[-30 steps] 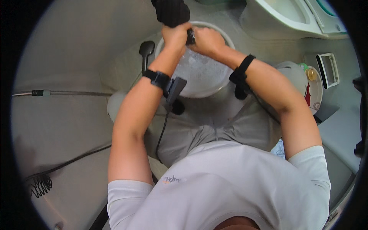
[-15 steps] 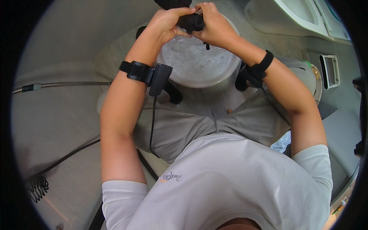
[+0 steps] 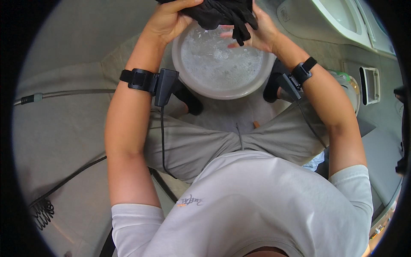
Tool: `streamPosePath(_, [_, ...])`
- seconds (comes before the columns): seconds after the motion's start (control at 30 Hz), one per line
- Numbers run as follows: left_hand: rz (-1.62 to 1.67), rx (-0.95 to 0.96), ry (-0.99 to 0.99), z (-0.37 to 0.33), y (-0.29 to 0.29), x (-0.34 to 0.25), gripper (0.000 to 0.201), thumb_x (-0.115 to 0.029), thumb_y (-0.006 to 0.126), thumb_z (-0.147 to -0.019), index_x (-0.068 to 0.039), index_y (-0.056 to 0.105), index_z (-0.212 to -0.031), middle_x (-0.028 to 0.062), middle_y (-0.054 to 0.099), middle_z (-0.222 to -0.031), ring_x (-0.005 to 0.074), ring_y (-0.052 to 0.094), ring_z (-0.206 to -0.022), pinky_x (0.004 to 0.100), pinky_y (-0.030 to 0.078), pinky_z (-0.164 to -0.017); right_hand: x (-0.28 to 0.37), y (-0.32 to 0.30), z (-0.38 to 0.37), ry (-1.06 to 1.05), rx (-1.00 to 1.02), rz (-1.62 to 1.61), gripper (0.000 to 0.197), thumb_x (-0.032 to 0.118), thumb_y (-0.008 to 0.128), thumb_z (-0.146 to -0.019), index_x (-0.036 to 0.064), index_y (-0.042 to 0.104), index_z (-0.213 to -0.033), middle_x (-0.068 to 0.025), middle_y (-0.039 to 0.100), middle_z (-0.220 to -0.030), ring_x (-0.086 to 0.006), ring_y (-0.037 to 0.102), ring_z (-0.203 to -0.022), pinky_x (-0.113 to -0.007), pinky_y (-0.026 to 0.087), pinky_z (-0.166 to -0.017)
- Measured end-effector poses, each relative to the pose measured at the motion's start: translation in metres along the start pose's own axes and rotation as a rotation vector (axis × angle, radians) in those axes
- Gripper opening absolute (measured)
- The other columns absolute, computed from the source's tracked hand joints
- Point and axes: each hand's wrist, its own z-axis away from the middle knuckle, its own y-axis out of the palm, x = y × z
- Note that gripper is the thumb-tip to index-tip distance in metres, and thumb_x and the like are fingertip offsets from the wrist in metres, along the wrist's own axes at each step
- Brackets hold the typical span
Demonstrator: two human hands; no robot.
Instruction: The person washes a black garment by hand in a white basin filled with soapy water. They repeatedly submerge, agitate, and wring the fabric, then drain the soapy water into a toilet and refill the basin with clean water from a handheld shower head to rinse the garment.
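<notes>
A wet-looking black cloth (image 3: 218, 15) is spread between my two hands at the top edge of the view, above a round pale basin (image 3: 227, 95) of foamy water. My left hand (image 3: 169, 21) grips the cloth's left side, thumb laid over it. At its right side is my right hand (image 3: 263, 32), its thumb up along the cloth's edge and its fingers stretched out behind and below the fabric. A narrow strip of the cloth dangles in front of those fingers. The cloth's upper part is cut off by the frame, so its kind cannot be told.
My feet in dark socks (image 3: 188, 99) flank the basin. A white toilet (image 3: 308, 21) stands at the far right, with a white-framed wall fitting (image 3: 370, 85) nearer. A metal hose (image 3: 72, 92) runs along the left. Cables (image 3: 163, 141) hang from black straps on both forearms.
The black cloth was bunched between my close-set hands. My hands have moved apart and the cloth has opened out between them, with a strip hanging down.
</notes>
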Motion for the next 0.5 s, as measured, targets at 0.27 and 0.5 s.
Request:
streamPosePath(0.27, [-0.170,0.115,-0.071,0.008,0.014,-0.009,0.048,0.007,0.076,-0.080,-0.003,0.061,-0.125,0.0079,0.064,-0.115,0.0220,0.063,-0.109,0.0348,0.052,-0.096,0.010,0.029,0.016,0.155,0.602,-0.262,0.100,0.083,0.039,-0.087,0.0053,0.040,-0.150,-0.0334,0.054,-0.136,-0.0449,0.062,-0.117,-0.049,0.064,-0.078])
streamPosePath(0.5, [-0.423,-0.226,0.115,-0.006,0.037,0.029,0.039,-0.001,0.081,-0.080,0.003,0.066,-0.117,0.0052,0.069,-0.103,0.0188,0.066,-0.090,0.0337,0.054,-0.081,0.024,0.049,0.011,-0.019,0.030,0.610,0.039,0.035,0.086,-0.074,0.0050,0.069,-0.093,-0.0031,0.063,-0.077,-0.0121,0.059,-0.063,-0.026,0.042,-0.050])
